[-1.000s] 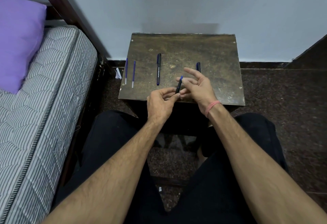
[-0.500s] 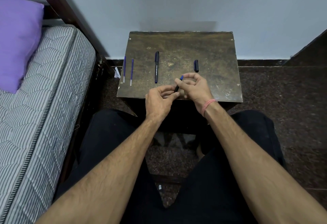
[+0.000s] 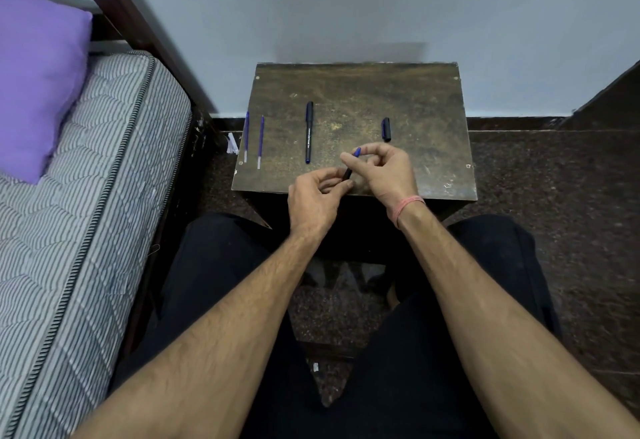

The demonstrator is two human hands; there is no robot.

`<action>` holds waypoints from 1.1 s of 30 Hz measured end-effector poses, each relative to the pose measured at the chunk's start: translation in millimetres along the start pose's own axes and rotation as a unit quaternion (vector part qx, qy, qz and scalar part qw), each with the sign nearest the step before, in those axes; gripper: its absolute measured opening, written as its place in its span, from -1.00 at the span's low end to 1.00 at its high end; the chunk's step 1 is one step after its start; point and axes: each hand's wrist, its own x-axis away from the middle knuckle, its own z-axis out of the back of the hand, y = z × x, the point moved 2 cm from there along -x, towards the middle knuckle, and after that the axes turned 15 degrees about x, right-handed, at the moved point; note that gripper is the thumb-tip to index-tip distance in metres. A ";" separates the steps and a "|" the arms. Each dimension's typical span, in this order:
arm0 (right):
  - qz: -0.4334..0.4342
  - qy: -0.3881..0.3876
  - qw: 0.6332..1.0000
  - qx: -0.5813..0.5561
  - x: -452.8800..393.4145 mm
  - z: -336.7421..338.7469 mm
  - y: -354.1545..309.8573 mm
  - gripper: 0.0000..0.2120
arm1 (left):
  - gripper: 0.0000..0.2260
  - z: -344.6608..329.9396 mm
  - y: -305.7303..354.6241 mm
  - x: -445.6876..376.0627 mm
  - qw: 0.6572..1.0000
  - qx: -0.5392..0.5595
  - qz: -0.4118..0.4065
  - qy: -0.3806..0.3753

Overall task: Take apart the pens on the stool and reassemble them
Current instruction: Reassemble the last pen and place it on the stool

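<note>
Both of your hands pinch one dark pen above the stool's near edge: left hand at its lower end, right hand near the blue tip. Another pen, a cap and two refills lie on the stool.

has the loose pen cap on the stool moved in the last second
No. The pen cap lies at the same spot on the stool, right of the whole pen; one second ago the right hand partly covered it.

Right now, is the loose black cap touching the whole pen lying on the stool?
Apart. The head view shows the cap lying well right of the pen, with bare stool top between them.
</note>
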 end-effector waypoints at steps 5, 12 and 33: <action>-0.009 -0.089 0.993 -0.079 1.8 -6.1 -2.7 -0.83 | -0.76 2.9 2.1 -2.5 1.000 -0.008 0.006 0.004; -0.020 0.027 0.999 -0.014 3.8 2.4 -1.0 -0.69 | -0.85 1.6 0.4 0.0 1.000 0.011 -0.004 0.002; -0.013 -0.102 0.993 -0.055 -5.7 -1.0 -4.4 -0.89 | -0.82 5.8 2.2 -4.2 1.000 0.002 0.002 -0.017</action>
